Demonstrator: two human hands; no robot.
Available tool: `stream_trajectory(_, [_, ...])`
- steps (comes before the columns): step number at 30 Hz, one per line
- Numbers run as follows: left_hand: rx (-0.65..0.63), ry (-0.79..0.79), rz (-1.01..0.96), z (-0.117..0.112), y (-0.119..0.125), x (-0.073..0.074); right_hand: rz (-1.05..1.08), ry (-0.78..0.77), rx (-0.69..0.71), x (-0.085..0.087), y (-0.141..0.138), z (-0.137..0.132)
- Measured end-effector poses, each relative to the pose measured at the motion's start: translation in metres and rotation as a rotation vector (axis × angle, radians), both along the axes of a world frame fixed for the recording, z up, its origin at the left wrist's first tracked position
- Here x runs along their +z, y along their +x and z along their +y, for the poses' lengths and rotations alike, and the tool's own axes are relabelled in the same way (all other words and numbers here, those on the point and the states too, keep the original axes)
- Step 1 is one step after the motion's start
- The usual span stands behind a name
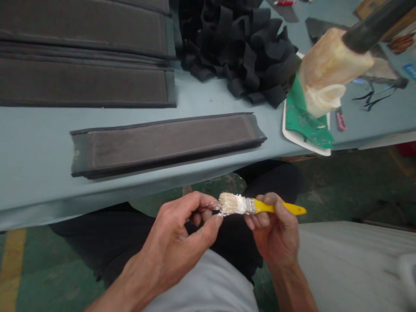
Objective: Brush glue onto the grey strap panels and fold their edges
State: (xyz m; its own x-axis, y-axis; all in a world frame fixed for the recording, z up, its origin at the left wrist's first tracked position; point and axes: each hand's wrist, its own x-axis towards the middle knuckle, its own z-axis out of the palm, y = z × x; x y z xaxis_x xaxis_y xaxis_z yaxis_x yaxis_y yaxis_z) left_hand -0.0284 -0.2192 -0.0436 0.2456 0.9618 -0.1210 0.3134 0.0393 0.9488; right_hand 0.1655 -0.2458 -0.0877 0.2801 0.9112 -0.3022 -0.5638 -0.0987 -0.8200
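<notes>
The right hand [276, 229] is clamped on the yellow handle of a small brush [256, 206], its pale bristles caked with white paste. The left hand [182, 234] pinches the bristle tips just beside it. Beyond both hands, a long dark padded strip [165, 143] lies on the counter [32, 156], with a paste-crusted pot [328, 69] beyond the right hand.

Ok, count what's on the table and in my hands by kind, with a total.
Brush, right hand holding, left hand at the bristles: 1
Long grey padded strips: 3
Pile of black straps: 1
Glue-crusted pot: 1
Green-and-white board: 1
Total: 7
</notes>
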Motion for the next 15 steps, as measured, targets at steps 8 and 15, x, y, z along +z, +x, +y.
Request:
stream_trajectory(8, [-0.048, 0.001, 0.063, 0.0019, -0.0022, -0.0015, -0.091, 0.080, 0.039, -0.0026, -0.0020, 0.0027])
stream_trajectory(15, [-0.064, 0.055, 0.120, 0.0043, -0.0026, -0.0035, -0.209, 0.164, 0.023, -0.0046, -0.0022, -0.0009])
